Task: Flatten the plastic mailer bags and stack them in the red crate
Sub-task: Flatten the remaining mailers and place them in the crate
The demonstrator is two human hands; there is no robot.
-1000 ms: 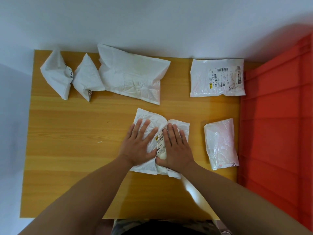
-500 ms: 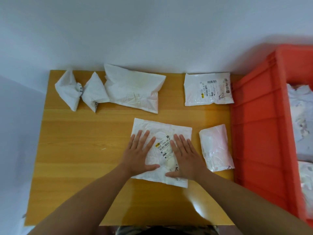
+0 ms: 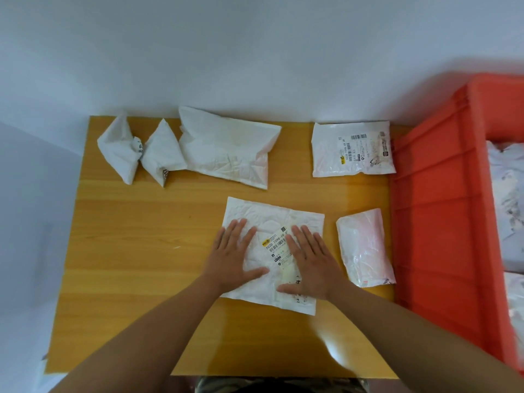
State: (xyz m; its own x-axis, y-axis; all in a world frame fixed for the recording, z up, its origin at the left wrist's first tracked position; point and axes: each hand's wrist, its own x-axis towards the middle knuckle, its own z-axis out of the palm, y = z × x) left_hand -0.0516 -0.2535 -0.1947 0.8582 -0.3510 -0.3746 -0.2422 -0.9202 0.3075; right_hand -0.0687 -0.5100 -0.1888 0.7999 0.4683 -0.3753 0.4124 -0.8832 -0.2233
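Left hand (image 3: 233,258) and right hand (image 3: 311,262) press the mailer bag (image 3: 272,222) flat on the counter (image 3: 141,265), fingers straight and slightly apart; red crate (image 3: 433,222) apparently holds bags.

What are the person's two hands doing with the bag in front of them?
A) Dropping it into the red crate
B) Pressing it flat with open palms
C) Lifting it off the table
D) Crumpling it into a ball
B: the left hand and right hand lie on the bag with fingers straight, and the bag is spread flat on the table.
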